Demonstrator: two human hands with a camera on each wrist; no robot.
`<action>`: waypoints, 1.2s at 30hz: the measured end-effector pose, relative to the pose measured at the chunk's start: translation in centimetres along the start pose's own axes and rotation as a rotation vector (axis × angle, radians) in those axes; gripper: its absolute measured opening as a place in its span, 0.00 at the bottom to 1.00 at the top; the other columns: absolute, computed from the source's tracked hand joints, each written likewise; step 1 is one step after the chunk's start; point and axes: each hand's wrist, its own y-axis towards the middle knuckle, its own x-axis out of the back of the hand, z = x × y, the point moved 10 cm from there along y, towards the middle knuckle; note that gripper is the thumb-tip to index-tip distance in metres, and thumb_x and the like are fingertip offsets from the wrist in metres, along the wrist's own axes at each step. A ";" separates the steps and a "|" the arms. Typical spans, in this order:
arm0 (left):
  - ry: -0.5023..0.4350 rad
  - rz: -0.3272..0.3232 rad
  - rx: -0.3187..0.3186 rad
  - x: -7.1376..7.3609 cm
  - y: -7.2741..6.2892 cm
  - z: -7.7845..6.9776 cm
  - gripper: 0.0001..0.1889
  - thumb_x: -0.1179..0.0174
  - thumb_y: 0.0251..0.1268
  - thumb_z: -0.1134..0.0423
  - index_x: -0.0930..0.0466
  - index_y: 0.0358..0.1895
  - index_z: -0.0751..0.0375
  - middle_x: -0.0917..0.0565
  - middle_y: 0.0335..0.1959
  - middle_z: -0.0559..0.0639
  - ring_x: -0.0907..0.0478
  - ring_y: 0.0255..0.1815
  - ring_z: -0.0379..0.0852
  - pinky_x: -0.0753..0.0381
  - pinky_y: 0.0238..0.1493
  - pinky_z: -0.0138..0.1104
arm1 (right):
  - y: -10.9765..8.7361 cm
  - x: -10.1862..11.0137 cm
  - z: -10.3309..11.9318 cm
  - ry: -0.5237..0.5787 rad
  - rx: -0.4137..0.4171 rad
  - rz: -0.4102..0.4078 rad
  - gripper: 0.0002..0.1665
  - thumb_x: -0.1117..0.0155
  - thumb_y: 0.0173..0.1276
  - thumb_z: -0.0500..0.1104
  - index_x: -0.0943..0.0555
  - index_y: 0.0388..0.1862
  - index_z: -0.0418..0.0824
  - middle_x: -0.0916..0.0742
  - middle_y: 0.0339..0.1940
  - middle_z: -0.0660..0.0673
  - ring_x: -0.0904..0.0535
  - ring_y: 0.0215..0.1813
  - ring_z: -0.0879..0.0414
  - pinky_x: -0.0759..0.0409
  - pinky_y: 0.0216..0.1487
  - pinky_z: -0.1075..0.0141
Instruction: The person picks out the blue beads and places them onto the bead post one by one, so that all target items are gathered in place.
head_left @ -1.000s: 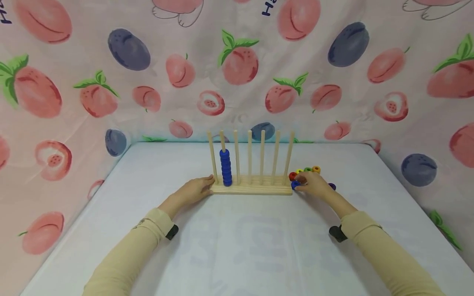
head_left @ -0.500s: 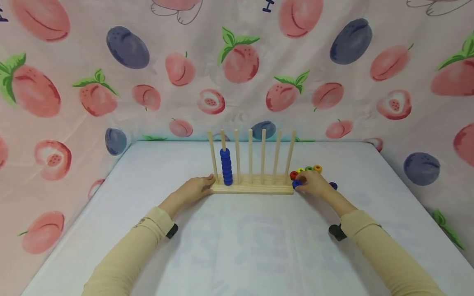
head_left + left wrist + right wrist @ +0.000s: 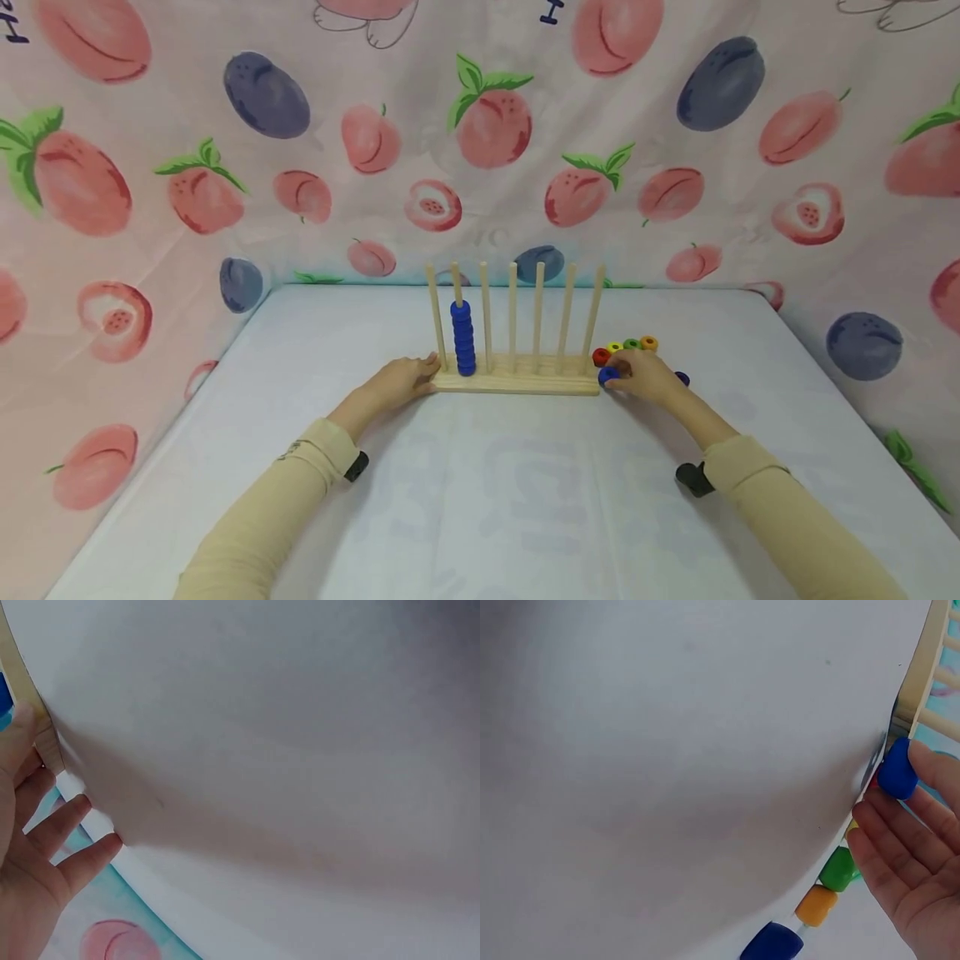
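A wooden rack (image 3: 517, 383) with several upright pegs stands on the white table. Blue beads (image 3: 463, 340) are stacked on its second peg from the left; the other pegs are bare. My left hand (image 3: 402, 383) grips the rack's left end, with the thumb on the base (image 3: 46, 739) in the left wrist view and the other fingers spread beside it. At the rack's right end, my right hand (image 3: 643, 375) pinches a blue bead (image 3: 898, 771) between thumb and fingers, close beside the base.
Loose beads lie around the right hand: red (image 3: 602, 357), yellow (image 3: 615, 347), green (image 3: 632, 344) and orange (image 3: 649, 343) behind it, and a dark blue bead (image 3: 682, 378) to its right. A fruit-print cloth (image 3: 480, 225) rises behind the table.
The head view has shifted slightly. Both hands keep their places, the left on the rack and the right on the blue bead.
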 end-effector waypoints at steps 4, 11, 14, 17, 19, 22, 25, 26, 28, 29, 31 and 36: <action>0.012 0.003 -0.001 0.3 -0.1 -0.2 0.27 0.45 0.68 0.59 0.35 0.65 0.69 0.31 0.64 0.66 0.26 0.58 0.64 0.26 0.60 0.50 | -0.1 0.1 0.1 0.003 0.001 -0.002 0.18 0.33 0.60 0.38 0.22 0.45 0.27 0.15 0.39 0.35 0.19 0.41 0.47 0.17 0.43 0.55; 0.012 0.014 0.008 0.1 -0.2 -0.3 0.27 0.46 0.68 0.59 0.37 0.66 0.70 0.31 0.64 0.67 0.26 0.58 0.66 0.27 0.61 0.51 | -0.7 0.1 0.7 0.008 0.031 -0.012 0.18 0.32 0.59 0.37 0.21 0.44 0.27 0.14 0.38 0.35 0.18 0.40 0.46 0.17 0.43 0.54; 0.016 0.016 0.002 -0.1 -0.3 -0.3 0.27 0.47 0.69 0.60 0.38 0.66 0.71 0.32 0.65 0.68 0.28 0.60 0.66 0.28 0.62 0.52 | -1.0 0.2 1.0 0.020 0.058 -0.018 0.17 0.32 0.59 0.37 0.21 0.44 0.27 0.14 0.38 0.34 0.18 0.40 0.46 0.16 0.43 0.55; 0.033 0.012 -0.012 -0.2 -0.3 -0.4 0.27 0.48 0.70 0.60 0.38 0.67 0.72 0.33 0.66 0.68 0.29 0.61 0.66 0.29 0.64 0.52 | -1.2 0.3 1.3 0.040 0.081 -0.024 0.17 0.32 0.58 0.36 0.21 0.44 0.27 0.14 0.39 0.34 0.18 0.41 0.44 0.16 0.44 0.54; 0.045 0.012 -0.014 -0.3 -0.3 -0.4 0.27 0.48 0.70 0.60 0.39 0.67 0.71 0.34 0.66 0.67 0.30 0.62 0.66 0.30 0.64 0.52 | -1.3 0.4 1.5 0.051 0.093 -0.030 0.17 0.33 0.59 0.36 0.21 0.44 0.27 0.14 0.39 0.34 0.17 0.41 0.44 0.16 0.44 0.54; 0.055 0.018 -0.004 -0.3 -0.3 -0.3 0.27 0.49 0.71 0.59 0.39 0.68 0.70 0.34 0.67 0.66 0.32 0.64 0.66 0.31 0.65 0.53 | -1.4 0.5 1.7 0.065 0.106 -0.041 0.16 0.33 0.59 0.35 0.21 0.44 0.26 0.14 0.38 0.34 0.17 0.42 0.43 0.16 0.44 0.54; 0.051 0.026 0.010 -0.3 -0.3 -0.3 0.27 0.49 0.71 0.59 0.39 0.68 0.70 0.35 0.67 0.66 0.34 0.65 0.66 0.32 0.65 0.55 | -1.5 0.5 2.1 0.076 0.115 -0.053 0.17 0.32 0.59 0.35 0.21 0.44 0.25 0.14 0.38 0.34 0.17 0.42 0.43 0.16 0.45 0.55; 0.048 0.028 0.013 -0.3 -0.3 -0.3 0.27 0.49 0.71 0.59 0.39 0.68 0.70 0.35 0.67 0.66 0.34 0.65 0.67 0.33 0.65 0.55 | -1.6 0.5 2.2 0.078 0.113 -0.056 0.17 0.32 0.58 0.35 0.21 0.45 0.25 0.14 0.38 0.34 0.17 0.42 0.44 0.16 0.45 0.55; 0.047 0.029 0.015 -0.2 -0.3 -0.3 0.27 0.49 0.71 0.59 0.39 0.68 0.70 0.35 0.67 0.66 0.34 0.66 0.67 0.33 0.66 0.55 | -1.6 0.4 2.6 0.080 0.118 -0.059 0.18 0.32 0.58 0.35 0.21 0.45 0.25 0.14 0.38 0.34 0.17 0.42 0.44 0.16 0.46 0.55; 0.045 0.029 0.015 -0.2 -0.3 -0.3 0.27 0.49 0.71 0.59 0.39 0.68 0.69 0.35 0.67 0.66 0.34 0.66 0.66 0.33 0.66 0.55 | -1.7 0.3 2.8 0.078 0.121 -0.060 0.18 0.32 0.58 0.35 0.21 0.45 0.25 0.14 0.38 0.34 0.17 0.42 0.44 0.16 0.46 0.55; 0.052 0.025 0.015 -0.2 -0.3 -0.3 0.27 0.49 0.71 0.59 0.39 0.68 0.69 0.35 0.67 0.66 0.34 0.65 0.66 0.32 0.65 0.55 | -1.7 0.2 3.2 0.076 0.124 -0.064 0.18 0.32 0.58 0.36 0.21 0.45 0.25 0.14 0.38 0.35 0.17 0.42 0.45 0.16 0.46 0.55; 0.037 0.023 0.010 -0.2 -0.2 -0.3 0.27 0.48 0.70 0.59 0.39 0.68 0.69 0.34 0.66 0.67 0.33 0.65 0.67 0.31 0.65 0.54 | -1.7 -0.2 3.9 0.086 0.143 -0.073 0.17 0.32 0.58 0.35 0.20 0.44 0.26 0.14 0.37 0.37 0.17 0.41 0.46 0.16 0.45 0.56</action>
